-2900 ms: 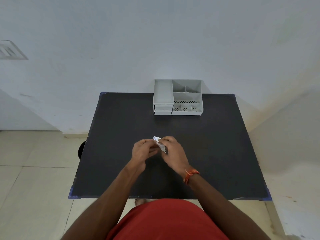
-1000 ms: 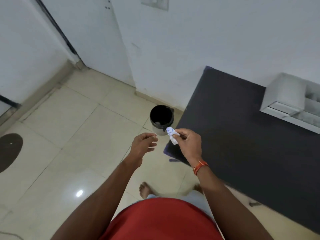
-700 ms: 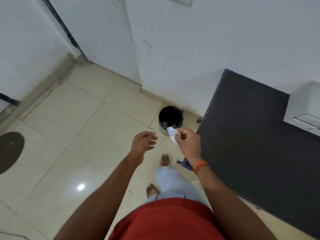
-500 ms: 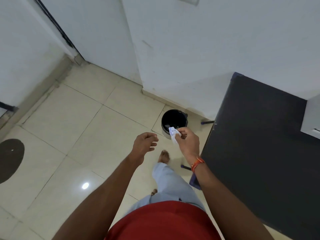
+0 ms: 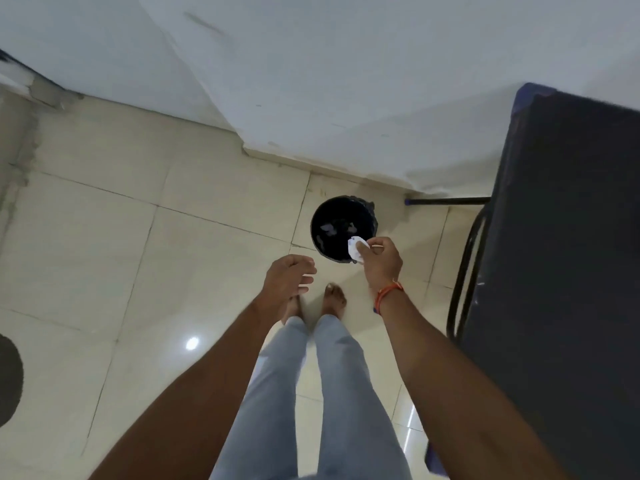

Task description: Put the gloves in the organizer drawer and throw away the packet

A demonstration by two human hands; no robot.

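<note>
A small crumpled white packet (image 5: 356,250) with blue print was pinched between the thumb and fingers (image 5: 375,244) of the right hand (image 5: 381,263), projecting from the fingertips over the near rim of a round black waste bin (image 5: 341,226) set on the cream tiled floor (image 5: 138,244). The left hand (image 5: 289,277) was held empty beside it, fingers loosely curled and apart. The black-topped counter (image 5: 561,237) was seen at the right.

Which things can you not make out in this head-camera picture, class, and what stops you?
- Organizer: out of frame; only the table edge shows.
- Packet print: too small; right hand fingers cover part.
- Bin contents: dark, only pale scraps.
- Left hand: motion-blurred, seemingly empty.
</note>
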